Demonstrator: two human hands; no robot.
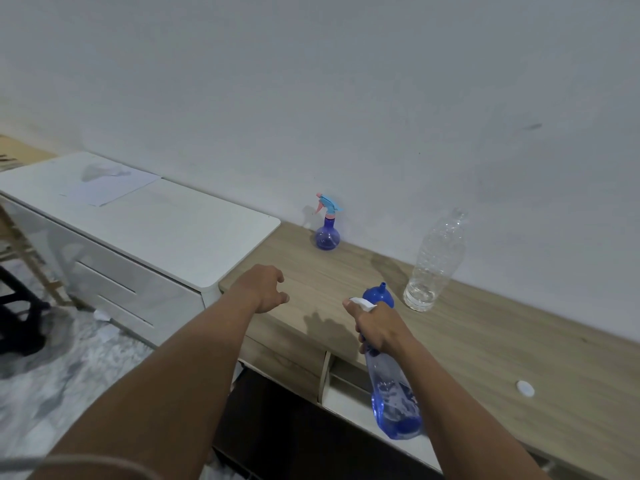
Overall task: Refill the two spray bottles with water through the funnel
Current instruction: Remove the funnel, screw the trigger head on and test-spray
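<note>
My right hand [377,325] grips a tall blue spray bottle [393,400] by its neck, a finger on the white trigger, and holds it tilted above the front edge of the wooden counter [485,348]. There is water in its lower part. My left hand [265,289] hovers with curled, parted fingers over the counter's left end and holds nothing. A small round blue spray bottle [327,228] with a pink and light-blue head stands by the wall. A clear plastic water bottle [434,261], uncapped and nearly empty, stands to the right of it. No funnel is in view.
A white bottle cap [525,388] lies on the counter at the right. A white cabinet [138,230] with drawers adjoins the counter on the left, a sheet of paper [107,183] on top. Open shelves sit below the counter's edge.
</note>
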